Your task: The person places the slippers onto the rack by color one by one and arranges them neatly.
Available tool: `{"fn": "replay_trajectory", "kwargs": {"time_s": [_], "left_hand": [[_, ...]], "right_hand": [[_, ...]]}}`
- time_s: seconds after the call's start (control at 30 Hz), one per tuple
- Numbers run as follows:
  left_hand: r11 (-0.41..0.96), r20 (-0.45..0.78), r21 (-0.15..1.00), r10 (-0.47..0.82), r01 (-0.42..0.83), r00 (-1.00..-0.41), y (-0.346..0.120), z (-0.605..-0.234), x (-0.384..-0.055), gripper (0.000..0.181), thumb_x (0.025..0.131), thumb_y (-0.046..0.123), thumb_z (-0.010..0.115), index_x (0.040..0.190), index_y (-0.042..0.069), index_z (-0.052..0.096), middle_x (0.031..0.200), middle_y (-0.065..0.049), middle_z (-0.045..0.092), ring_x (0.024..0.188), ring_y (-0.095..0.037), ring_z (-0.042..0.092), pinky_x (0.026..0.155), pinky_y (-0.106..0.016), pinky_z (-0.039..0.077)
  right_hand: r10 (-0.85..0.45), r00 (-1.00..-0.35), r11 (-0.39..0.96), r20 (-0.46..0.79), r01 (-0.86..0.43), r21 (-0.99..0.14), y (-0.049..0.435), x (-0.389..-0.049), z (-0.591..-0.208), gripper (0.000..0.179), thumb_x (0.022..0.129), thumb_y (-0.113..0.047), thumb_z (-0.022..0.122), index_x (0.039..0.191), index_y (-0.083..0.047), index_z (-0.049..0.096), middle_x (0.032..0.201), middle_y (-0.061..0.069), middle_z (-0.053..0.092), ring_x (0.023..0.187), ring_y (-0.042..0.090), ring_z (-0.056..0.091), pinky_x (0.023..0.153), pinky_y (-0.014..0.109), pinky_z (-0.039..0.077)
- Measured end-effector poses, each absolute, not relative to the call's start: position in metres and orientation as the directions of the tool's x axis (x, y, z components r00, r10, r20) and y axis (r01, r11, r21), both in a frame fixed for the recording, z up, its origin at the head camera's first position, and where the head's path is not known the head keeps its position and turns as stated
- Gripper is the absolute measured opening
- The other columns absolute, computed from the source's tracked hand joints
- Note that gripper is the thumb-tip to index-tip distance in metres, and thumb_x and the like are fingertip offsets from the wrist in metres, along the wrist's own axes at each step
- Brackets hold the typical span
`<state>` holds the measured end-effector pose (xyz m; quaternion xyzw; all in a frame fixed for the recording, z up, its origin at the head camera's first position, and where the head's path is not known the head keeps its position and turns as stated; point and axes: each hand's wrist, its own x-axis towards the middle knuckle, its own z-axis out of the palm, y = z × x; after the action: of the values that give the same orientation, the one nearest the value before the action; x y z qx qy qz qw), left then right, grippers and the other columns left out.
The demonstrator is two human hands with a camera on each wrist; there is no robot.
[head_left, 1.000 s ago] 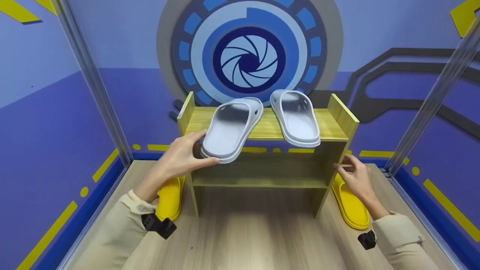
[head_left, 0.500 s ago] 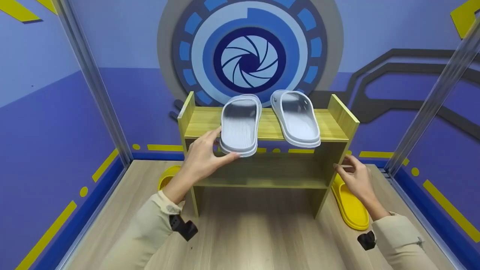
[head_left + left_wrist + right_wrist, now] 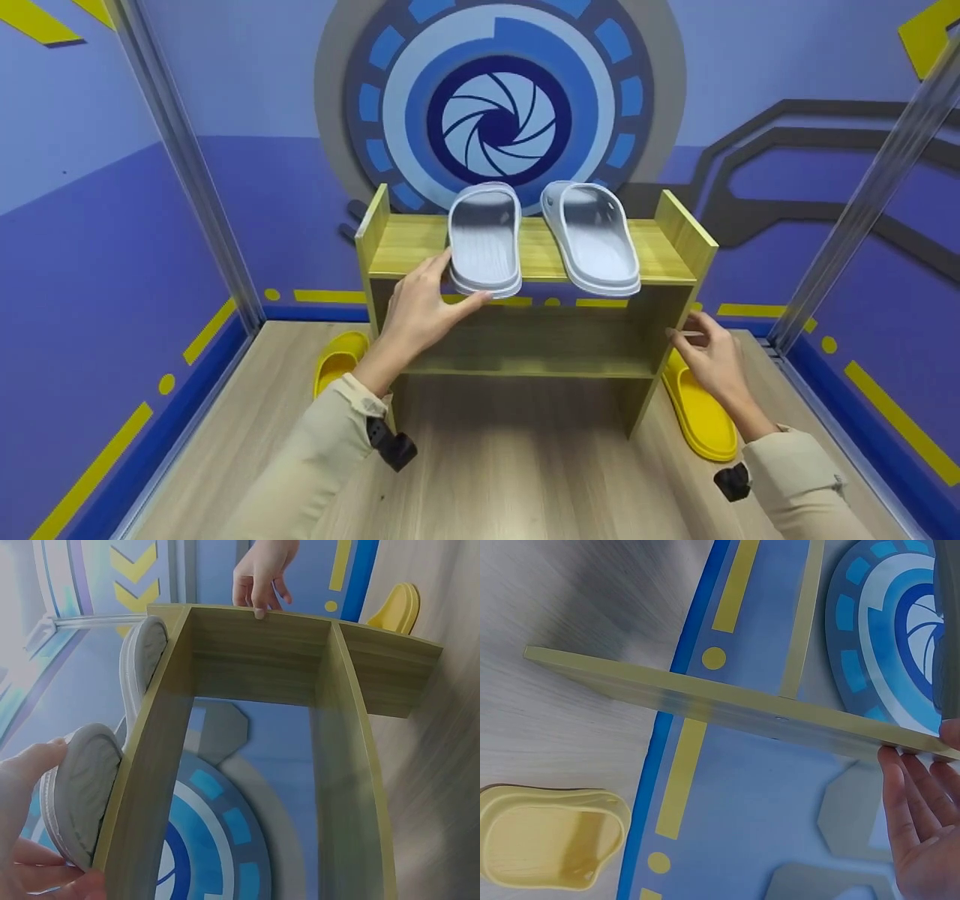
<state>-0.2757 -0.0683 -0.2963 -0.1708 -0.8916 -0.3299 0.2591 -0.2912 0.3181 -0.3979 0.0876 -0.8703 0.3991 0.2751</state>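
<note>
On the top shelf of a wooden shoe rack (image 3: 409,241), two light grey clogs stand side by side, heels at the front edge. My left hand (image 3: 420,306) holds the left grey clog (image 3: 486,238) by its heel, thumb at the back and fingers along the side. The right grey clog (image 3: 600,236) sits untouched, its heel jutting over the shelf edge. My right hand (image 3: 716,364) pinches the rack's right side panel (image 3: 727,703), fingers on the outer face and thumb at the front edge.
A yellow clog (image 3: 341,358) lies on the floor left of the rack, partly behind my left wrist. Another yellow clog (image 3: 701,420) lies on the right, below my right hand. Blue walls (image 3: 255,217) with metal corner posts (image 3: 184,157) enclose the space.
My left hand has moved right and slightly up, bringing the left grey clog from a slant at the left to straight on the top shelf. My right hand stays in place.
</note>
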Motion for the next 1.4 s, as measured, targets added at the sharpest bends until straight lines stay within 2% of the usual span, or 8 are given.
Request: {"fn": "replay_trajectory", "kwargs": {"time_s": [0.17, 0.3, 0.5, 0.7, 0.83, 0.97, 1.17, 1.4], "left_hand": [[0.736, 0.599, 0.485, 0.115, 0.473, -0.793, -0.074, -0.300, -0.273, 0.082, 0.069, 0.058, 0.062, 0.126, 0.001, 0.047, 0.122, -0.013, 0.050, 0.106, -0.026, 0.049, 0.086, -0.039, 0.039], [0.727, 0.682, 0.451, 0.093, 0.517, -0.726, -0.086, -0.307, -0.268, 0.073, 0.072, 0.057, 0.060, 0.121, 0.003, 0.052, 0.116, -0.011, 0.054, 0.100, -0.023, 0.052, 0.082, -0.038, 0.042], [0.665, 0.797, 0.445, 0.010, 0.600, -0.603, -0.116, -0.321, -0.266, 0.046, 0.078, 0.040, 0.062, 0.108, 0.004, 0.060, 0.099, -0.006, 0.060, 0.088, -0.017, 0.051, 0.072, -0.031, 0.041], [0.610, 0.794, 0.543, -0.147, 0.578, -0.590, -0.153, -0.348, -0.272, 0.032, 0.079, 0.023, 0.065, 0.102, 0.001, 0.059, 0.096, -0.009, 0.057, 0.089, -0.024, 0.047, 0.077, -0.035, 0.037], [0.634, 0.736, 0.612, -0.238, 0.473, -0.634, -0.175, -0.372, -0.278, 0.035, 0.079, 0.017, 0.066, 0.108, 0.000, 0.055, 0.106, -0.014, 0.052, 0.097, -0.028, 0.042, 0.084, -0.041, 0.031], [0.685, 0.610, 0.671, -0.292, 0.284, -0.737, -0.192, -0.402, -0.283, 0.048, 0.079, 0.017, 0.065, 0.120, 0.000, 0.046, 0.123, -0.017, 0.039, 0.112, -0.031, 0.032, 0.090, -0.048, 0.024], [0.736, 0.394, 0.676, -0.314, 0.040, -0.864, -0.209, -0.449, -0.286, 0.066, 0.080, 0.023, 0.062, 0.132, -0.002, 0.030, 0.133, -0.025, 0.024, 0.119, -0.041, 0.020, 0.090, -0.055, 0.018], [0.725, 0.142, 0.673, -0.326, -0.150, -0.935, -0.219, -0.495, -0.287, 0.077, 0.082, 0.027, 0.059, 0.136, -0.006, 0.015, 0.138, -0.029, 0.009, 0.123, -0.045, 0.008, 0.094, -0.058, 0.008]], "right_hand": [[0.072, -0.832, 0.665, 0.550, -0.371, -0.648, 0.318, -0.292, -0.398, 0.035, 0.083, -0.018, 0.062, 0.112, 0.001, 0.055, 0.096, 0.018, 0.061, 0.079, 0.028, 0.061, 0.065, 0.022, 0.048], [0.065, -0.822, 0.650, 0.566, -0.395, -0.649, 0.318, -0.292, -0.398, 0.034, 0.082, -0.015, 0.062, 0.110, 0.003, 0.055, 0.094, 0.018, 0.061, 0.079, 0.028, 0.061, 0.063, 0.012, 0.044], [0.066, -0.820, 0.651, 0.569, -0.396, -0.647, 0.318, -0.292, -0.398, 0.035, 0.082, -0.015, 0.062, 0.112, 0.003, 0.055, 0.095, 0.017, 0.061, 0.079, 0.028, 0.061, 0.064, 0.008, 0.042], [0.062, -0.819, 0.646, 0.570, -0.403, -0.649, 0.318, -0.292, -0.399, 0.035, 0.083, -0.015, 0.062, 0.113, 0.002, 0.054, 0.095, 0.018, 0.060, 0.079, 0.028, 0.060, 0.064, 0.008, 0.041], [0.063, -0.814, 0.646, 0.578, -0.408, -0.645, 0.317, -0.292, -0.400, 0.035, 0.083, -0.014, 0.062, 0.112, 0.002, 0.055, 0.095, 0.018, 0.061, 0.079, 0.028, 0.061, 0.064, 0.008, 0.041], [0.068, -0.816, 0.649, 0.574, -0.401, -0.647, 0.317, -0.292, -0.401, 0.034, 0.083, -0.015, 0.062, 0.111, 0.002, 0.055, 0.095, 0.017, 0.061, 0.078, 0.023, 0.061, 0.063, 0.008, 0.042], [0.065, -0.817, 0.642, 0.573, -0.405, -0.651, 0.316, -0.293, -0.401, 0.033, 0.083, -0.015, 0.061, 0.110, 0.002, 0.055, 0.094, 0.017, 0.061, 0.078, 0.028, 0.061, 0.064, 0.009, 0.042], [0.065, -0.807, 0.636, 0.587, -0.420, -0.647, 0.316, -0.292, -0.400, 0.033, 0.083, -0.014, 0.062, 0.111, 0.002, 0.056, 0.094, 0.016, 0.062, 0.077, 0.027, 0.062, 0.063, 0.009, 0.043]]}}
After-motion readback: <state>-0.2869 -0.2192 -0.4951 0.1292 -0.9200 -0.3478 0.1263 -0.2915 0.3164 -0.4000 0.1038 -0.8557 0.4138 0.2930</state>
